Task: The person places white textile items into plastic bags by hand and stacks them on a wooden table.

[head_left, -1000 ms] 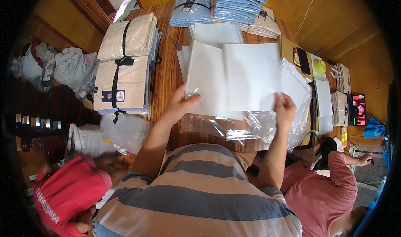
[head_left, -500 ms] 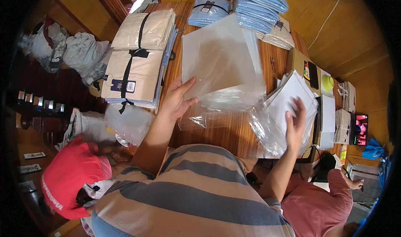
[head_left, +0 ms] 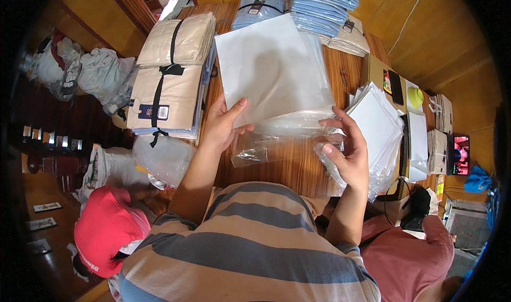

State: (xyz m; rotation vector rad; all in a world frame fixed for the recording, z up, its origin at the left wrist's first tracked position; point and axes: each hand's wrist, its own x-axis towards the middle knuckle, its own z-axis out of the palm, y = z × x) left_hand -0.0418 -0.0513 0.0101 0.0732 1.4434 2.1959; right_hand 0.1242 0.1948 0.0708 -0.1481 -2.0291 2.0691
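My left hand (head_left: 226, 122) grips the lower left edge of a white paper sheet (head_left: 266, 62), its thumb lying on top. Clear plastic bags (head_left: 287, 129) show under and below the sheet, with crinkled, shiny ends toward me. Beside the lower right end of this plastic is my right hand (head_left: 346, 147), thumb and fingers apart and curved. Whether its fingertips touch the plastic, I cannot tell. To its right lies a fanned pile of white sheets (head_left: 375, 123), with more clear plastic (head_left: 332, 163) at its near side.
Strapped bundles of packed beige cloth (head_left: 165, 97) stand left on the wooden table (head_left: 298, 169). Blue packed stacks (head_left: 322, 9) are at the back. A cardboard box (head_left: 372, 70) with a phone (head_left: 395, 87) is at right. People in red (head_left: 109, 230) and dull pink (head_left: 407, 259) sit either side.
My right hand has moved left from the sheet pile to the plastic's lower right end. The sheet in my left hand has tilted and shifted slightly left.
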